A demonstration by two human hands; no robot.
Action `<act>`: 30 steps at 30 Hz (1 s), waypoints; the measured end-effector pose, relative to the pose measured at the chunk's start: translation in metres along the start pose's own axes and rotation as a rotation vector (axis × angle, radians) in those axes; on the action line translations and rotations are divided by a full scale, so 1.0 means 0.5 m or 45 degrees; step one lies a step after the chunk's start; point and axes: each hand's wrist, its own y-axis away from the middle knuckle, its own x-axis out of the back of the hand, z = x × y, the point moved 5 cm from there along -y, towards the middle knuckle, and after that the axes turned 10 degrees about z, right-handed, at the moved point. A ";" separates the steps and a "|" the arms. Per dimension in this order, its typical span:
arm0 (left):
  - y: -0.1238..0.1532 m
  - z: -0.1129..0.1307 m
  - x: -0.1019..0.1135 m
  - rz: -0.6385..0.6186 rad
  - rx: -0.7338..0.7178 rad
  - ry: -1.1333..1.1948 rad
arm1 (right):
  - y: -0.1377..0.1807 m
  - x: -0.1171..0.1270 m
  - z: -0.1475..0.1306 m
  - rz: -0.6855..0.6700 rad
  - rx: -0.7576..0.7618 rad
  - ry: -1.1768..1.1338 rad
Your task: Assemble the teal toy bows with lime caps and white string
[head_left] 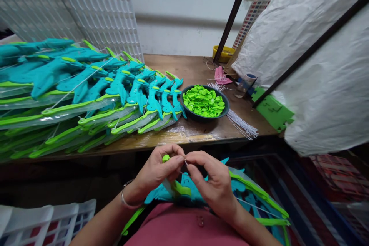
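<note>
Above my lap, my left hand (155,171) is closed around the tip of a bright green toy bow limb (182,189), whose green end pokes out between the fingers. My right hand (215,182) pinches a thin white string (186,162), its fingertips touching those of my left hand. Several teal toy bow bodies (193,186) with green limbs lie under and beside both hands. The string's far end and any knot in it are hidden or too small to make out.
On the wooden table (184,136) many teal and green toy bows (115,84) lie heaped at the left. A dark bowl (226,109) of green plastic pieces stands beside them. Right of it are bundled white strings (243,125), a clear cup (245,85) and a green foam block (271,108).
</note>
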 end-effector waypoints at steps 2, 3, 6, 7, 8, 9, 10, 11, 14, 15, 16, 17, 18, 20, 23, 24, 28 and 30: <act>0.002 0.001 0.002 0.006 0.001 0.007 | -0.001 0.000 0.013 -0.014 -0.175 -0.110; 0.002 0.001 0.002 0.004 0.003 0.009 | -0.001 -0.001 0.018 -0.014 -0.236 -0.149; 0.003 0.000 0.001 -0.006 0.007 -0.001 | 0.000 -0.007 0.029 0.002 -0.311 -0.214; 0.004 -0.001 0.001 -0.011 0.006 -0.009 | 0.001 -0.009 0.032 0.007 -0.323 -0.224; 0.004 -0.001 0.001 -0.017 0.005 -0.018 | 0.001 -0.011 0.034 0.012 -0.331 -0.231; 0.004 -0.002 0.001 -0.023 0.002 -0.025 | 0.001 -0.013 0.036 0.014 -0.332 -0.231; 0.004 -0.002 0.000 -0.025 -0.003 -0.027 | 0.001 -0.015 0.036 0.019 -0.318 -0.221; 0.004 -0.003 0.000 -0.027 -0.008 -0.026 | 0.001 -0.016 0.035 0.025 -0.285 -0.200; 0.005 -0.004 0.000 -0.027 -0.024 -0.006 | 0.000 -0.017 0.022 0.044 -0.060 -0.063; 0.005 -0.004 -0.001 -0.026 -0.028 -0.001 | 0.001 -0.018 0.016 0.041 0.035 -0.009; 0.006 -0.004 -0.001 -0.027 -0.031 0.001 | 0.002 -0.020 0.010 0.032 0.122 0.037; 0.006 -0.004 -0.001 -0.026 -0.035 0.000 | 0.004 -0.022 0.006 0.018 0.188 0.072; 0.005 -0.004 -0.001 -0.024 -0.040 0.000 | 0.005 -0.023 0.003 0.007 0.224 0.092; 0.004 -0.002 -0.002 -0.017 -0.046 0.004 | 0.006 -0.023 0.003 0.018 0.207 0.096; 0.003 -0.001 -0.003 -0.016 -0.040 0.007 | 0.002 -0.018 0.008 0.076 0.072 0.049; 0.003 -0.002 -0.003 -0.016 -0.036 0.005 | 0.001 -0.017 0.009 0.084 0.034 0.028; 0.003 -0.005 -0.001 0.002 -0.025 0.007 | -0.002 -0.019 0.009 0.081 0.007 0.035; 0.003 -0.008 -0.001 0.016 -0.011 -0.001 | 0.000 -0.020 0.004 0.071 0.081 0.095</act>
